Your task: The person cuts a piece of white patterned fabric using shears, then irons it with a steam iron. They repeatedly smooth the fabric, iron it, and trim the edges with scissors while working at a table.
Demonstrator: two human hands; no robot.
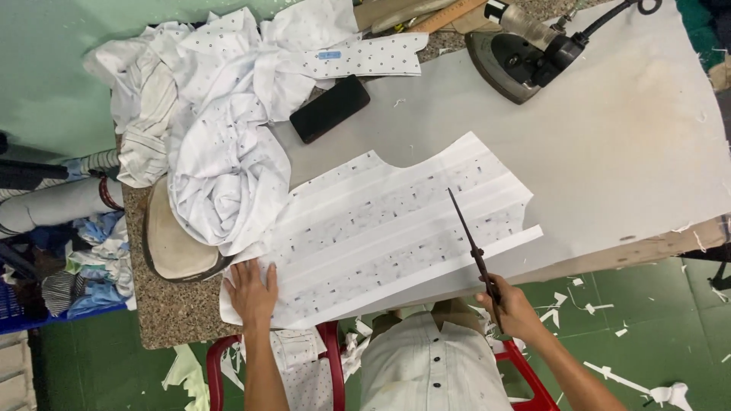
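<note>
**Hands on cut shirt panel, scissors in right**

Far left: heap of white dotted fabric (221, 144), black phone (330, 108) beside it. Left hand (251, 291) flat, fingers spread, pressing the panel's lower-left corner. White pattern panel (396, 228) lies across the grey table cover (609, 152), front edge overhanging. Right hand (512, 306) closed around handles of scissors (470, 242), blades together, tip over panel. Iron (525, 53) top right.

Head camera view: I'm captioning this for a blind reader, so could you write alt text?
A person's left hand presses flat a white pleated fabric panel on a table, while the right hand holds scissors over it. Crumpled white cloth, a black phone and an iron lie beyond.
</note>
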